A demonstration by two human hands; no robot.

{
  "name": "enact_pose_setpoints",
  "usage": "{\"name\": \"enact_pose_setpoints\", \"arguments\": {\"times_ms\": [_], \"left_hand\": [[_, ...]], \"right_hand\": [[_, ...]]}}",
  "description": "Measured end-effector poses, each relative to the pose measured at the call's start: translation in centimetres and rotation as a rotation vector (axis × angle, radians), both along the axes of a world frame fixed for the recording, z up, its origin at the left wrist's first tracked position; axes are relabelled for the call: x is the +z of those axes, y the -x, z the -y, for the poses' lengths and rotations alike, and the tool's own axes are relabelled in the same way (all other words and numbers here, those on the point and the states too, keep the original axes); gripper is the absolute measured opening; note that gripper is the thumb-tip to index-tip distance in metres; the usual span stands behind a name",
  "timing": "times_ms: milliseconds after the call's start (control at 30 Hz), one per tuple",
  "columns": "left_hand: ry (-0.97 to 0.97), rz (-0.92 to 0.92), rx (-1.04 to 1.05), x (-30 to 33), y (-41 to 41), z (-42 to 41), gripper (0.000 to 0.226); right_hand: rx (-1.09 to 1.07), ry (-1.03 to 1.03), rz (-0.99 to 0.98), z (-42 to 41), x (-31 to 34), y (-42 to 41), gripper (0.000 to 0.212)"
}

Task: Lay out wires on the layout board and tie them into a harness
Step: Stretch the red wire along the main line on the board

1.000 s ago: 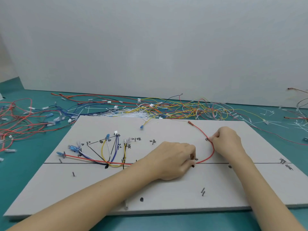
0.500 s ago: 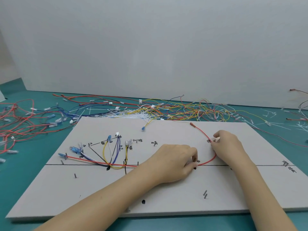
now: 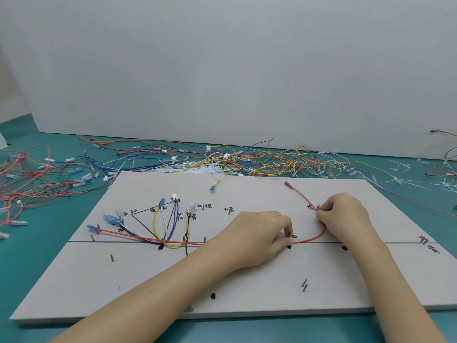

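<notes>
A flat, pale grey layout board [image 3: 247, 288] with black hand-drawn lines and short metal pins is laid on the teal worktop [image 3: 49, 243]. No container is seen; the board alone carries the laid-out wires. A long thin red wire [image 3: 128, 232] is run from a blue terminal at the board's left, along the drawn horizontal line, under the left hand [image 3: 257, 235], and is then curved up in an arc to a red terminal near the board's far edge. The wire is pinched between the curled thumb and fingertips of the left hand, close to a pin on the line. The same wire is pinched further along the arc by the curled fingers of the right hand [image 3: 343, 214], beside a black written label. A small fan of yellow, white, blue and black wires [image 3: 170, 224] is spread on the board's left part. A loose tangle of coloured wires [image 3: 259, 162] is heaped on the worktop behind the board. Compared with half a second ago, both hands are kept on the wire, and the arc is altered only slightly.
</notes>
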State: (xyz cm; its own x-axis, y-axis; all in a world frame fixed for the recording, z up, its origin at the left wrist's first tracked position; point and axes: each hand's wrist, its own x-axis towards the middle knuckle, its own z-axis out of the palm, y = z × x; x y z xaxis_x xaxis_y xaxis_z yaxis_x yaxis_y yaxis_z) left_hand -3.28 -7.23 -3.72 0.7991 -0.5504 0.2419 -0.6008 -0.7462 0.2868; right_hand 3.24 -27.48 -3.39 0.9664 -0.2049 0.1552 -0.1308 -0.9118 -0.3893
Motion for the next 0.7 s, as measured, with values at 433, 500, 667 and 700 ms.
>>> {"name": "enact_pose_setpoints", "arguments": {"times_ms": [433,500,667,700], "left_hand": [[0.032,-0.003,0.009,-0.1,0.0,0.0,0.02],[0.028,-0.013,0.004,0.0,0.0,0.0,0.02],[0.024,-0.006,-0.011,0.0,0.3,0.2,0.024],[0.024,0.001,-0.029,0.0,0.4,0.3,0.026]], "right_hand": [[0.038,-0.517,0.083,0.6,1.5,1.1,0.014],[0.082,-0.766,0.069,1.1,2.1,1.2,0.011],[0.118,-0.885,-0.005,1.8,2.6,1.3,0.014],[0.111,-0.849,-0.024,1.9,2.5,1.3,0.015]]}}
